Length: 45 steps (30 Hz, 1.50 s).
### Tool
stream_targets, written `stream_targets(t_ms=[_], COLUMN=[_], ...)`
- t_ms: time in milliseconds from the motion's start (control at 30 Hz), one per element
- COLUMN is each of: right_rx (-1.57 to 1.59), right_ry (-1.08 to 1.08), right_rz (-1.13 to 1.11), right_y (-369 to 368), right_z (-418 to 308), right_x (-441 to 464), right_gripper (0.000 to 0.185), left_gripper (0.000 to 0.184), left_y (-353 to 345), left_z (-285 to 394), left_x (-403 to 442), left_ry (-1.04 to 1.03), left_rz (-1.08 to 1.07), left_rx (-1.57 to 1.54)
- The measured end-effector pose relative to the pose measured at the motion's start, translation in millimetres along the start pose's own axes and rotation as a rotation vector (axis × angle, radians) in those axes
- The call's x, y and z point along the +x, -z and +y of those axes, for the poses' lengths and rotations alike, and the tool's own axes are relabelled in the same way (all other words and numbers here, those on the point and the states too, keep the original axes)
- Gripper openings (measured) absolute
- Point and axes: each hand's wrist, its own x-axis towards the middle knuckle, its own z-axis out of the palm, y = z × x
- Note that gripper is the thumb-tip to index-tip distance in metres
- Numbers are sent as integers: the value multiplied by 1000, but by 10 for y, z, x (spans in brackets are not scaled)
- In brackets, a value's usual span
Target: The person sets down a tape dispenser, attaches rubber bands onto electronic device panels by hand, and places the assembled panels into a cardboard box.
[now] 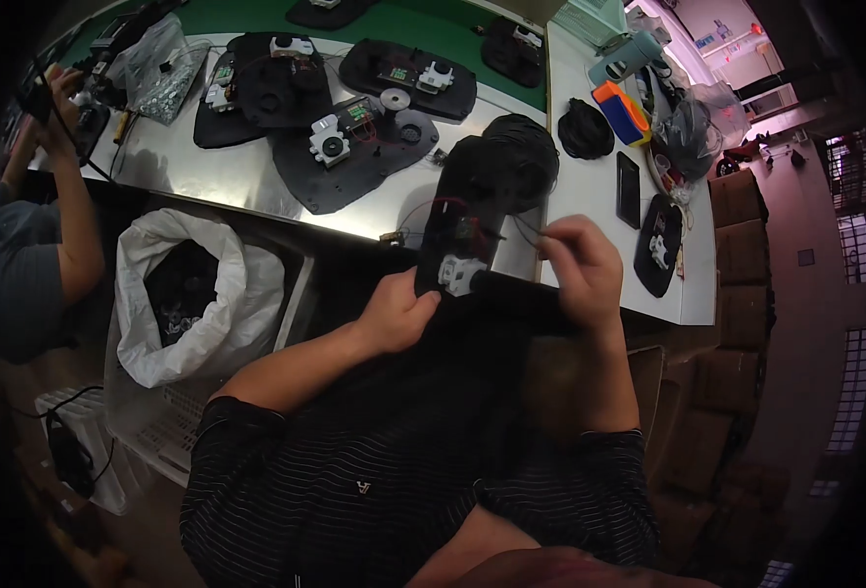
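Observation:
My left hand [395, 312] grips the edge of a black plastic panel [438, 235] that hangs past the bench edge. On the panel sit a white motor-like module [460, 275] and a small circuit board with a red wire. My right hand [584, 267] is raised just right of the panel, thumb and fingers pinched on a thin black cable [525, 229]. A bundle of black cable [519, 157] lies at the panel's far end. Nearby on the bench is another black panel [354, 162] with a white module and a green circuit board.
Several similar panels [408, 78] lie along the metal bench. A white sack [134, 294] stands in a crate at left, beside a co-worker's arm [78, 225]. On the right-hand table are a black phone-like slab [628, 189], an orange-and-blue tape roll [621, 113] and coiled cable [585, 129].

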Motion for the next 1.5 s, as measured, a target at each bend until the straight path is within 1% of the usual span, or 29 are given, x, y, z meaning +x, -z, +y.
stream_targets(t_ms=[33,100,133,200,267,367,433,567,667,867,967,1033,1100,1133,1200,1267,1333,1500], right_rx=[-4,-139,-143,-193,-208,-236,-254,-280,-282,-322,-335,-332,-351,-348,-374,-372,-370,-501], right_ry=[1,106,106,213,223,237,246,237,246,286,301,285,339,324,376,367,364,340], right_rz=[-10,-91,-99,-102,-130,-166,-178,-212,-227,-246,-257,-270,-279,-277,-247,-218,-189,-66], right_y=[-8,-45,-68,-113,-170,-237,-271,-331,-404,-469,-481,-480,-481,-492,-508,-554,-603,-638], right_z=[-38,-131,-146,-165,-206,-212,-219,-239,-241,-254,-274,-282,-257,-234,-211,-182,-152,-107], right_x=[-6,-17,-33,-57,-90,-124,-136,-162,-183,-181,-166,-182,-187,-200,-224,-271,-306,-346], right_gripper=[5,7,7,10,11,13,13,15,16,19,21,22,22,22,21,21,21,21], left_gripper=[23,22,21,20,20,22,21,19,18,21,22,23,21,18,17,15,13,11], left_y=[-2,5,6,-18,-20,-8,-15,5,18,-27,-13,6,2,-2,-37,-62,-68,7], left_z=[-7,-41,-55,-54,-61,-86,-95,-58,-44,-82,-54,-47,-51,-60,-119,-161,-178,-60], left_x=[-2,-2,-4,2,8,2,4,-9,-21,-43,-51,-70,-86,-80,-74,-66,-58,-64], left_ry=[-19,-9,-3,-32,-61,-20,-81,-97,-71,-101,-68,11,68,100,95,83,122,176], left_rz=[13,6,-9,25,60,40,70,84,59,119,115,106,101,112,124,145,139,134], left_rx=[15,25,43,27,12,20,33,16,-5,-93,-135,-146,-202,-250,-260,-268,-291,-301])
